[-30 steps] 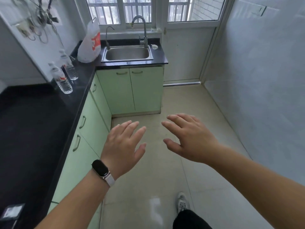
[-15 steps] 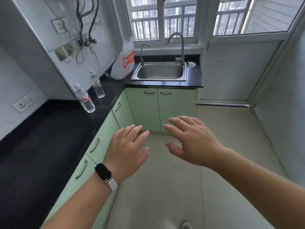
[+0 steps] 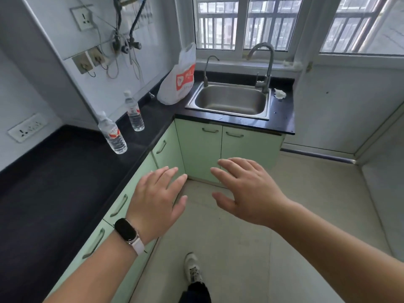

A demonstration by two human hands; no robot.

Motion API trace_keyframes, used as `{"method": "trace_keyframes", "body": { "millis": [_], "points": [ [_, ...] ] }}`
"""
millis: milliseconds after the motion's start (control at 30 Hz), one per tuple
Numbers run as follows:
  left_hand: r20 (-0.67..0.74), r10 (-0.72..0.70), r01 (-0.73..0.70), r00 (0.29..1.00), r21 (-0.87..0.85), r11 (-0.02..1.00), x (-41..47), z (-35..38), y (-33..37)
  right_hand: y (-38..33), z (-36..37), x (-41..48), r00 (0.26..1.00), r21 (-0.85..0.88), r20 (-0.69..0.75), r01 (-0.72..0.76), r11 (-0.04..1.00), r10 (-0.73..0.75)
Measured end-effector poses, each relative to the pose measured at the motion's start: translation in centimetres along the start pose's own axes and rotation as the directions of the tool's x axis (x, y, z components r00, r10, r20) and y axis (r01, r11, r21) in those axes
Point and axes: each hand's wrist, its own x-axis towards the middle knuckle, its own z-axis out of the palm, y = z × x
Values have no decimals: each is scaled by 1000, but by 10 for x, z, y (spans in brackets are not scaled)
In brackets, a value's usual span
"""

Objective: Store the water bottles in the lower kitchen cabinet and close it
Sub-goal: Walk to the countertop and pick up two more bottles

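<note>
Head view: the left hand (image 3: 157, 200) and right hand (image 3: 247, 193) hung spread, grasping nothing, before the closed green lower cabinet (image 3: 200, 152). The nearer water bottle (image 3: 112, 134) and farther water bottle (image 3: 133, 112), clear, red-labelled and white-capped, stood upright and apart on the black countertop (image 3: 54, 182); the white bag (image 3: 175, 88) hid its contents.

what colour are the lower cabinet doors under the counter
Pale mint green, with slim metal handles, under a black countertop. The head view shows the lower cabinet doors best.
</note>
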Motion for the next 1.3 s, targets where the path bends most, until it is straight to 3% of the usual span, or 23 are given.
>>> {"method": "trace_keyframes", "body": {
  "millis": [500, 900, 1167, 1300],
  "points": [
    [-17, -132, 131, 991, -23, 991, 118, 78, -196, 19, 59, 261, 995, -20, 90, 43, 999, -41],
    [14, -299, 299, 954, 28, 954, 150, 115, -264, 38, 106, 390, 971, 80, 74, 222, 972, -227],
    [61, -509, 496, 859, 145, 856, 198, 153, -285, 86, 150, 485, 891, 179, 23, 443, 879, -454],
    [90, -639, 622, 764, 164, 766, 223, 170, -292, 111, 164, 532, 847, 227, -15, 520, 823, -531]
  ]
}}
